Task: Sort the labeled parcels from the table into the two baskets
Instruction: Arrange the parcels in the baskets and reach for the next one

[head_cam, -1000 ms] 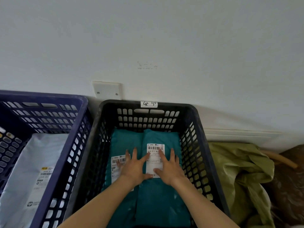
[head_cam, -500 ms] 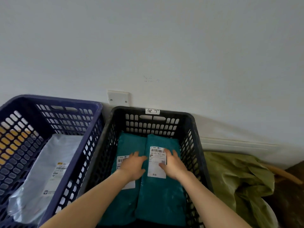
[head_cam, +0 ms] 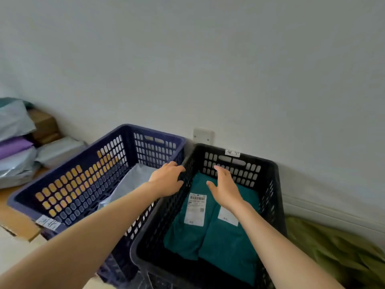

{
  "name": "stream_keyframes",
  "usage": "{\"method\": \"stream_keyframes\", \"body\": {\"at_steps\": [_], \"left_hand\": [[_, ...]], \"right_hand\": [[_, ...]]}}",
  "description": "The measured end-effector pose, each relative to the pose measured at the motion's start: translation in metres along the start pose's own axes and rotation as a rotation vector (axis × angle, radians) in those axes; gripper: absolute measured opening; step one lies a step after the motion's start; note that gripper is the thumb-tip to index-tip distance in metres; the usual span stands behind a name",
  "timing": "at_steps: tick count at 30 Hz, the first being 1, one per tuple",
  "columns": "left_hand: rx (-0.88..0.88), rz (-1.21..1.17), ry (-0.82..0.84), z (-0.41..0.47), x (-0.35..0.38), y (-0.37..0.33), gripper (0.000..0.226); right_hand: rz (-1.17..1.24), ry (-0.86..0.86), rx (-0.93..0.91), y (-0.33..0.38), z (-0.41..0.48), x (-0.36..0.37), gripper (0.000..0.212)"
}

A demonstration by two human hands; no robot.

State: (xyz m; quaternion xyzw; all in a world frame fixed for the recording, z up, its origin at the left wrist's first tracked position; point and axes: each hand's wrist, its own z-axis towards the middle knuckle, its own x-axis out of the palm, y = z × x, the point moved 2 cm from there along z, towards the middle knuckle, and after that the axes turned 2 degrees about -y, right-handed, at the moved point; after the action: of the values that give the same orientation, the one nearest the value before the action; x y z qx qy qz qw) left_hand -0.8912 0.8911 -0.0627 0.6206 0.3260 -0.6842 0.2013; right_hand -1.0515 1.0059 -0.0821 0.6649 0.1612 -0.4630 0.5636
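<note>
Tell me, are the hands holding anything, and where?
Nothing is held: the left hand by the black basket and the right hand above the teal parcels are empty.

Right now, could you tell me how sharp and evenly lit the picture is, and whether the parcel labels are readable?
Head view: soft, even light, no glare. Head view: mild blur, so the label in the black basket shows a barcode but no legible text. Head view: the parcel pile at the left edge is softest.

In the black basket [head_cam: 276, 190] my right forearm [head_cam: 270, 232] hides part of one label [head_cam: 227, 219]; the other label [head_cam: 195, 208] has print, perhaps an address, that I cannot read.
</note>
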Motion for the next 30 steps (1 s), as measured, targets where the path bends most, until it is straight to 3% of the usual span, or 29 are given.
{"method": "stream_keyframes", "body": {"at_steps": [14, 19, 23, 30], "left_hand": [[-0.342, -0.084, -0.288, -0.140, -0.123, 0.168, 0.046], [-0.449, -0.127, -0.363, -0.193, -0.145, 0.260, 0.041], [-0.538, -0.124, -0.439, -0.235, -0.157, 0.351, 0.052], [-0.602, -0.142, -0.410, -0.288, -0.163, 0.503, 0.051]], "right_hand": [[0.172, 0.046, -0.350, 0.217, 0.011, 0.088, 0.054], [0.186, 0.094, -0.437, 0.305, 0.019, 0.152, 0.053], [0.192, 0.118, -0.473, 0.379, 0.023, 0.214, 0.050], [0.249, 0.150, -0.421, 0.490, 0.035, 0.317, 0.049]]}}
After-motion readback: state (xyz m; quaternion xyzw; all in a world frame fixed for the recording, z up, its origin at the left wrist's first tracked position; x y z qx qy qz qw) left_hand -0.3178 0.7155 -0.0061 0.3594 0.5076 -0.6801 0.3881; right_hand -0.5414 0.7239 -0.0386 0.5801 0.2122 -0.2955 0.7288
